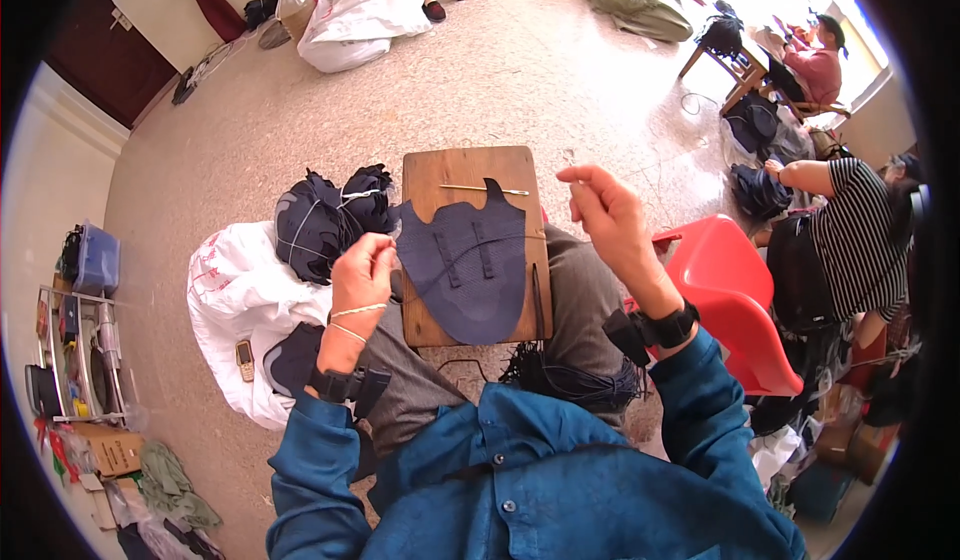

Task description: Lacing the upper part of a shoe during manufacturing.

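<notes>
Dark upper [465, 285]: on the surface [425, 170], reaching its near edge
Left hand [362, 275]: fingers pinched, contents unclear
Right hand [615, 225]: past right edge, cannot tell fingers' grip
Cord [505, 239]: seemingly being drawn; next calls for even tension

With the wooden board [420, 305] as the dial's centre, a navy shoe-shaped piece [465, 295] lies on it, a dark thread [508, 238] crossing its surface and a golden needle [484, 190] resting toward 12 o'clock. The left hand [362, 275], fingertips drawn together, is just beside the piece at 9 o'clock, while the right hand [610, 215] is raised at 2 o'clock, anything between its fingers too fine to tell. A tied dark bundle [318, 222] sits at 10 o'clock, a white sack [232, 285] at 8, and a red chair [725, 280] between 3 and 4.
</notes>
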{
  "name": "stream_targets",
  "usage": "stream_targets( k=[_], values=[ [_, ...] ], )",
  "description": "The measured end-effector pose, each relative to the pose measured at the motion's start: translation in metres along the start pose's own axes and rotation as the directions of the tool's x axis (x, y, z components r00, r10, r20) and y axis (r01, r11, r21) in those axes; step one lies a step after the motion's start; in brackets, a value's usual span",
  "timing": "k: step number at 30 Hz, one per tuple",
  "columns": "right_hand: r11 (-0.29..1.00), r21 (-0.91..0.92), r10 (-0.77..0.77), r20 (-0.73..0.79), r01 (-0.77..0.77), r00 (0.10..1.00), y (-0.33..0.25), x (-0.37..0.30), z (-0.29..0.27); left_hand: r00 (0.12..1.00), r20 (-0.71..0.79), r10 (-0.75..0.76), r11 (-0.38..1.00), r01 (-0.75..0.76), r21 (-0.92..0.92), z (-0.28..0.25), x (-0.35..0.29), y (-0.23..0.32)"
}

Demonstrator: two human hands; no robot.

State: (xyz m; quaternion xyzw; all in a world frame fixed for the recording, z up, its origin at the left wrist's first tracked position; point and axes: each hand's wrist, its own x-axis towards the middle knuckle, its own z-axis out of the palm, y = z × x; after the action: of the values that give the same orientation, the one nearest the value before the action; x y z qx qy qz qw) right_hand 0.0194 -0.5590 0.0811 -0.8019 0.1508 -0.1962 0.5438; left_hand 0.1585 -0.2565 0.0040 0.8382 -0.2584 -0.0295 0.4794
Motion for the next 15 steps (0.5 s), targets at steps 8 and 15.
stream_targets(
  k=[8,15],
  values=[
    [0.971,-0.235,0.023,-0.116,-0.05,0.993,0.057,-0.008,-0.032,0.987,0.154,-0.042,0.997,0.033,0.064,0.001,-0.007,-0.012],
    [0.954,-0.19,-0.201,0.167,0.231,0.965,0.07,-0.023,0.05,0.957,0.247,0.153,0.925,-0.227,0.306,0.058,-0.025,-0.012]
  ],
)
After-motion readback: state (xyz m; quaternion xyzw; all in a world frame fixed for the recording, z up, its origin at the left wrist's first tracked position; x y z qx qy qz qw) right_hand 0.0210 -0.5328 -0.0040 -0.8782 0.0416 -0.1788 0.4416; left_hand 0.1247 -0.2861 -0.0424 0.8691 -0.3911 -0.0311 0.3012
